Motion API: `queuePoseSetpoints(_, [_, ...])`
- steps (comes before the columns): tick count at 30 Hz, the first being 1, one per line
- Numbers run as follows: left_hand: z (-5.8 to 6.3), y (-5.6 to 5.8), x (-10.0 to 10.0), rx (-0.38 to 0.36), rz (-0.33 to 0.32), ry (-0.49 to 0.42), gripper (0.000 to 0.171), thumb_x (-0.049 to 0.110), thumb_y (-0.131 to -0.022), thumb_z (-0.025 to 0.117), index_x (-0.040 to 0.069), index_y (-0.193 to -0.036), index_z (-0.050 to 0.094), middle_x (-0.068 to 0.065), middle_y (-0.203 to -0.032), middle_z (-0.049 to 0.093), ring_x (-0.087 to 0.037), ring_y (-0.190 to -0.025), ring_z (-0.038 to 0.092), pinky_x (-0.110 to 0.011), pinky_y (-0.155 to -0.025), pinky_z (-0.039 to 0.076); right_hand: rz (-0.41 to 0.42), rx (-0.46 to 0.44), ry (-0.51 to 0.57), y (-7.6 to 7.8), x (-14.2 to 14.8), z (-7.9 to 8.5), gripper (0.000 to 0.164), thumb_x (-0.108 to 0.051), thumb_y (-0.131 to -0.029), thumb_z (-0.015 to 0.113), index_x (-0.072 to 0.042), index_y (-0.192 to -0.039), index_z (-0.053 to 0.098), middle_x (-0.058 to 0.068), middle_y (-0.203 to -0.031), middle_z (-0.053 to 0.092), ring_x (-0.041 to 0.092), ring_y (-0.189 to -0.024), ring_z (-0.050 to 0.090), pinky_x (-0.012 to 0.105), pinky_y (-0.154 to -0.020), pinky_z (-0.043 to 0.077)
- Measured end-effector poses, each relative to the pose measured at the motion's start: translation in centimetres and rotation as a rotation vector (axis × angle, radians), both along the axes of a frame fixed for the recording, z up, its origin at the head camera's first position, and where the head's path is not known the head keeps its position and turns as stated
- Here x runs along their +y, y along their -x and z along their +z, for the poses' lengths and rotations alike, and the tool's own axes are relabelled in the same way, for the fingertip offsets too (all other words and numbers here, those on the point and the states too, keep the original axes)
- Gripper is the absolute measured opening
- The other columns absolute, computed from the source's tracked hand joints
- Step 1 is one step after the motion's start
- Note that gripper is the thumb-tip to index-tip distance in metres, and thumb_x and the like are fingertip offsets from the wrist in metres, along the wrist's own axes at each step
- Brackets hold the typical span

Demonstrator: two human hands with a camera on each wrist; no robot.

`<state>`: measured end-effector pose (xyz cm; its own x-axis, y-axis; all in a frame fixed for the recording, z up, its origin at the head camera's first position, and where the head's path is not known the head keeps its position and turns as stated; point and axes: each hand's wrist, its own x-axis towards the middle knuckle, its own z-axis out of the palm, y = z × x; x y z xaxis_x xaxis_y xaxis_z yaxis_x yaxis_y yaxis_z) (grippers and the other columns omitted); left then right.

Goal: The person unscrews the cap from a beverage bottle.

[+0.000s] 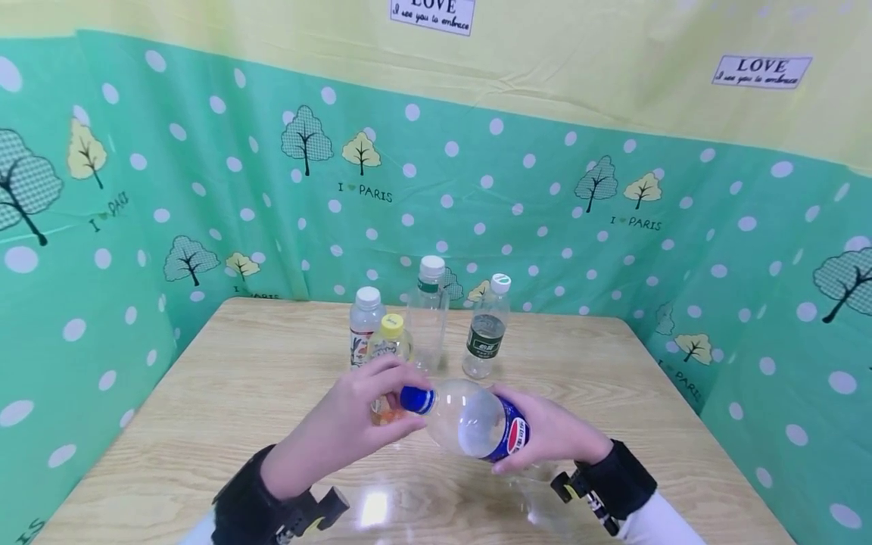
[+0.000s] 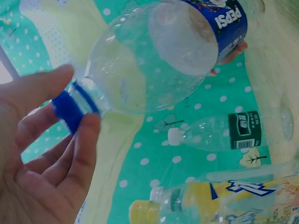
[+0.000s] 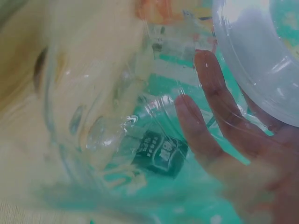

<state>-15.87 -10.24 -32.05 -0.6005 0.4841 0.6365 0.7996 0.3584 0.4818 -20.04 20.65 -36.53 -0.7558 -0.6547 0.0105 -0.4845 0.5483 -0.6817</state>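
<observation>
A large clear Pepsi bottle (image 1: 446,416) with a blue label is held tilted above the table, its neck toward the left. My left hand (image 1: 354,416) pinches its blue cap (image 1: 416,400) between thumb and fingers. The cap sits on the neck in the left wrist view, where the clear shoulder of the bottle (image 2: 135,60) bulges beyond it. Around the labelled body, my right hand (image 1: 552,428) grips from the right side. In the right wrist view the fingers (image 3: 210,79) show through or beside clear plastic, and much there is blurred.
Behind the hands, several bottles stand on the wooden table (image 1: 272,356): a white-capped one (image 1: 359,325), a yellow-capped one (image 1: 391,327), a tall clear one (image 1: 429,310) and one with a dark green label (image 1: 485,337). A green patterned cloth (image 1: 409,204) hangs around the table.
</observation>
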Motion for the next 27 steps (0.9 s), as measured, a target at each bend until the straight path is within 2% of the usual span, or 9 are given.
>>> queuePoseSetpoints(4, [0.3,0.1,-0.6,-0.035,-0.088,0.023,0.041,0.005,-0.08,0.078,0.009,-0.118,0.064,-0.002,-0.112,0.065,-0.003,-0.083,0.062,-0.018,-0.07,0.056,-0.008,-0.02,0.01,0.0,0.2,0.0,0.087,-0.038,-0.064,0.089,-0.016,-0.136,0.044,0.003,-0.118,0.06,0.017,-0.102,0.06,0.026,-0.082,0.054])
queuePoseSetpoints(6, [0.4,0.1,-0.8,-0.059,-0.085,0.026,0.042,0.005,-0.081,0.077,0.009,-0.121,0.064,-0.001,-0.108,0.067,-0.001,-0.078,0.062,-0.017,-0.067,0.056,-0.007,-0.007,-0.003,0.0,0.2,0.0,0.086,-0.04,-0.064,0.088,-0.018,-0.134,0.045,0.002,-0.117,0.06,0.016,-0.101,0.06,0.026,-0.081,0.054])
queuePoseSetpoints(10, [0.1,0.1,-0.2,-0.091,0.021,0.017,0.027,0.023,-0.086,0.074,0.015,-0.11,0.067,0.008,-0.087,0.067,0.004,-0.064,0.056,-0.016,-0.058,0.052,-0.005,0.027,-0.02,0.0,0.2,0.1,0.086,-0.043,-0.063,0.088,-0.018,-0.134,0.045,0.0,-0.117,0.06,0.016,-0.101,0.06,0.025,-0.081,0.054])
queuePoseSetpoints(13, [-0.3,0.0,0.4,-0.058,0.132,0.005,0.017,0.034,-0.087,0.072,0.02,-0.094,0.066,0.014,-0.071,0.058,0.005,-0.057,0.049,-0.015,-0.052,0.048,0.002,0.047,-0.029,0.0,0.1,0.2,0.087,-0.044,-0.062,0.088,-0.019,-0.133,0.045,0.001,-0.116,0.06,0.015,-0.1,0.06,0.025,-0.079,0.053])
queuePoseSetpoints(16, [-0.6,-0.2,0.7,-0.006,0.188,-0.001,0.017,0.031,-0.085,0.074,0.018,-0.088,0.064,0.014,-0.072,0.052,0.004,-0.06,0.048,-0.014,-0.052,0.047,0.008,0.054,-0.035,0.1,0.1,0.1,0.085,-0.043,-0.063,0.088,-0.019,-0.132,0.046,0.001,-0.114,0.061,0.014,-0.098,0.061,0.024,-0.078,0.054])
queuePoseSetpoints(20, [-0.5,0.0,0.8,0.02,0.139,-0.028,0.023,0.021,-0.084,0.076,0.01,-0.101,0.065,0.009,-0.084,0.054,0.001,-0.068,0.052,-0.014,-0.058,0.05,-0.006,0.022,-0.031,0.0,0.0,0.1,0.088,-0.041,-0.063,0.088,-0.016,-0.135,0.044,0.002,-0.114,0.06,0.014,-0.097,0.061,0.024,-0.077,0.054])
queuePoseSetpoints(27, [-0.2,0.0,0.4,0.015,0.033,-0.035,0.031,0.012,-0.08,0.079,0.011,-0.107,0.062,0.004,-0.097,0.057,-0.001,-0.073,0.056,-0.017,-0.06,0.053,-0.01,-0.011,-0.004,0.0,0.2,0.2,0.09,-0.038,-0.064,0.088,-0.014,-0.138,0.043,0.004,-0.117,0.06,0.017,-0.1,0.06,0.025,-0.08,0.054])
